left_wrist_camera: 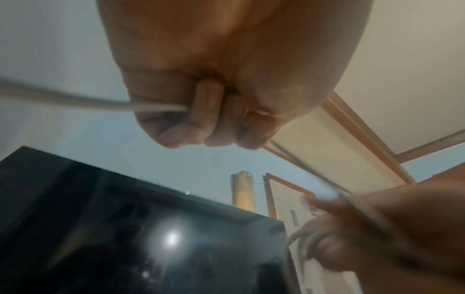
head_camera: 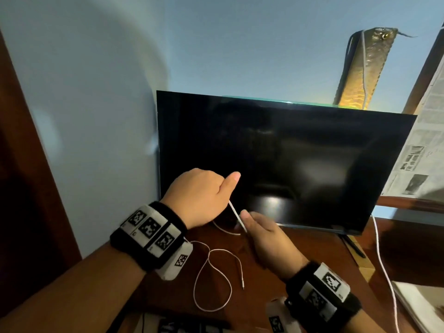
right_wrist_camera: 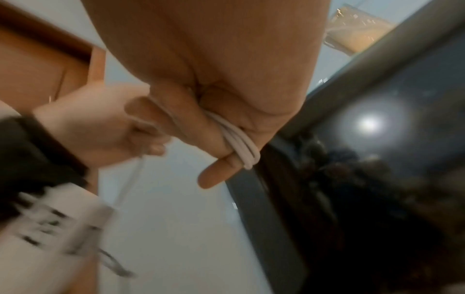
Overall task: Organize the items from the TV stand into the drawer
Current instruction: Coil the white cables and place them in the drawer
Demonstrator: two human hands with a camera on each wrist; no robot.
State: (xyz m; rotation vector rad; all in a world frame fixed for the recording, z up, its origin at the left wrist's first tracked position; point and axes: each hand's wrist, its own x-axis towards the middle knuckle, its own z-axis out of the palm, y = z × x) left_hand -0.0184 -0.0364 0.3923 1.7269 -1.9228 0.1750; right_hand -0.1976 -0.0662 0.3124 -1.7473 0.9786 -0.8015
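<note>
Both hands are raised in front of the glossy black TV screen (head_camera: 286, 162); the left hand (head_camera: 199, 195) is fisted around a thin white cable (head_camera: 236, 216), thumb sticking up; the right hand (head_camera: 266, 239) pinches several smooth round loops of it between thumb and fingers; the slack hangs in a loose curl over the dark polished wooden TV stand (head_camera: 310, 246), its small plug end lying on the wood

We see the television (head_camera: 288, 159) walling off the back of the TV stand (head_camera: 312, 248); open wood lies before it, crossed by a loose white cable (head_camera: 211, 280), with papers (head_camera: 418, 306) at right.
</note>
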